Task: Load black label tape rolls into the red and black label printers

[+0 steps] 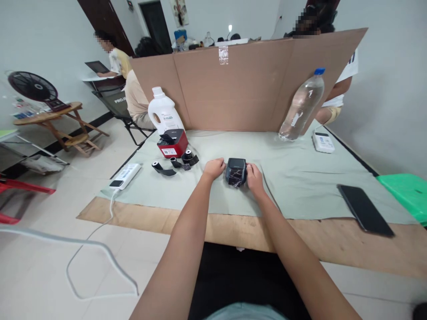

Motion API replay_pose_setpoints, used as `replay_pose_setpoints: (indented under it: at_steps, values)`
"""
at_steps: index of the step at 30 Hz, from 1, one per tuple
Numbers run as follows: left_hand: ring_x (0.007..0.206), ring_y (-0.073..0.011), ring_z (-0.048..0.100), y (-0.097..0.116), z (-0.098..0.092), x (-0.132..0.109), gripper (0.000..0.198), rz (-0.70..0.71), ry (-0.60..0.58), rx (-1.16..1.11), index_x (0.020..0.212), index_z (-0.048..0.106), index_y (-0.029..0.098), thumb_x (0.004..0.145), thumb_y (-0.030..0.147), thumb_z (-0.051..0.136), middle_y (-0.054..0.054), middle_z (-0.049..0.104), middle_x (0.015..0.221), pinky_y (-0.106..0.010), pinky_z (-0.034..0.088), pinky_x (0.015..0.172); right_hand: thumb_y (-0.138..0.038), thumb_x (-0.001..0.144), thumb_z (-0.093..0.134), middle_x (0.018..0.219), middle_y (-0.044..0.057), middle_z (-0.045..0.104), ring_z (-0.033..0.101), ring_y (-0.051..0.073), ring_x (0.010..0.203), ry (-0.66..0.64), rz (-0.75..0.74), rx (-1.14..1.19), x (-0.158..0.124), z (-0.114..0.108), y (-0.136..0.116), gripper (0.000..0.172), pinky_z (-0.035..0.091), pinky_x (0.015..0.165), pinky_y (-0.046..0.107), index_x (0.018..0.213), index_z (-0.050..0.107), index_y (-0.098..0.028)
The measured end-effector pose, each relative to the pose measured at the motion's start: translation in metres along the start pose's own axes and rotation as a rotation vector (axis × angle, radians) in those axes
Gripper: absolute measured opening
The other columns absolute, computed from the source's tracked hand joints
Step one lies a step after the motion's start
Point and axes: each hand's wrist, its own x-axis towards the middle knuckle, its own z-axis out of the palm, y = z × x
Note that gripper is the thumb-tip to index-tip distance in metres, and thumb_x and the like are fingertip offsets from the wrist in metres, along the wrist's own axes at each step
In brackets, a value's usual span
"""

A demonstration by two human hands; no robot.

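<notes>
A small dark grey device (237,163) stands on the green-grey cloth in front of me, a glossy, creased black strip (236,176) across its near face. My right hand (254,178) is closed at its right side, with thumb and fingers against the edge. Just left of the device is my left hand (214,169), its fingers curled together; what they pinch, if anything, is hidden. Further left lie small rolls of black film, one roll (162,169) partly unwound and another roll (188,156) beside a red and black box (172,144) with a white label.
A white jug (165,111) and a large water bottle (303,106) stand before an upright cardboard panel (233,89). White corded units, one at left (125,176) and another at right (323,141), flank the cloth. A black phone (365,209) lies front right. People sit beyond the panel.
</notes>
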Motion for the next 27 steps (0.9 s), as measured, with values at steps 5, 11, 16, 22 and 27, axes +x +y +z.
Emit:
replay_pose_setpoints:
  at_steps: [5,11,16,22,27]
  values:
    - [0.104,-0.0268,0.069,0.004,0.003,0.001,0.034,0.008,-0.006,0.018,0.118,0.061,0.016,0.103,0.030,0.034,-0.015,0.070,0.117,-0.035,0.048,0.088,-0.048,0.097,0.038,0.109,0.013,0.070,0.061,0.026,0.103,0.009,-0.009,0.002,0.001,0.001,0.002,0.043,0.045,0.097,0.042,0.106,0.067,-0.018]
    - [0.103,-0.0282,0.070,0.005,0.002,0.001,0.034,0.021,-0.016,0.020,0.117,0.061,0.015,0.103,0.031,0.034,-0.016,0.070,0.114,-0.036,0.049,0.086,-0.045,0.096,0.039,0.110,0.013,0.070,0.062,0.027,0.104,0.008,-0.005,0.034,0.001,0.000,0.002,0.040,0.045,0.097,0.044,0.105,0.067,-0.019]
    - [0.103,-0.0289,0.070,0.004,0.004,0.002,0.035,0.019,-0.008,0.000,0.117,0.061,0.014,0.102,0.028,0.033,-0.016,0.070,0.113,-0.037,0.048,0.086,-0.046,0.097,0.039,0.109,0.012,0.071,0.062,0.026,0.103,-0.006,-0.016,0.043,0.000,-0.001,0.004,0.039,0.045,0.097,0.044,0.106,0.067,-0.020]
    - [0.098,-0.0274,0.070,0.001,0.004,0.002,0.035,0.041,-0.002,-0.041,0.114,0.063,0.017,0.102,0.032,0.034,-0.013,0.071,0.111,-0.036,0.047,0.084,-0.046,0.097,0.040,0.109,0.013,0.070,0.062,0.027,0.103,-0.007,-0.007,0.026,0.001,-0.002,0.004,0.040,0.045,0.097,0.045,0.106,0.067,-0.018]
    - [0.097,-0.0241,0.068,-0.008,0.003,0.002,0.037,0.058,0.032,-0.103,0.109,0.066,0.020,0.102,0.032,0.032,-0.011,0.073,0.110,-0.033,0.044,0.082,-0.045,0.097,0.040,0.109,0.013,0.070,0.062,0.027,0.103,-0.005,-0.008,0.025,0.002,-0.001,0.004,0.039,0.045,0.096,0.044,0.106,0.066,-0.018]
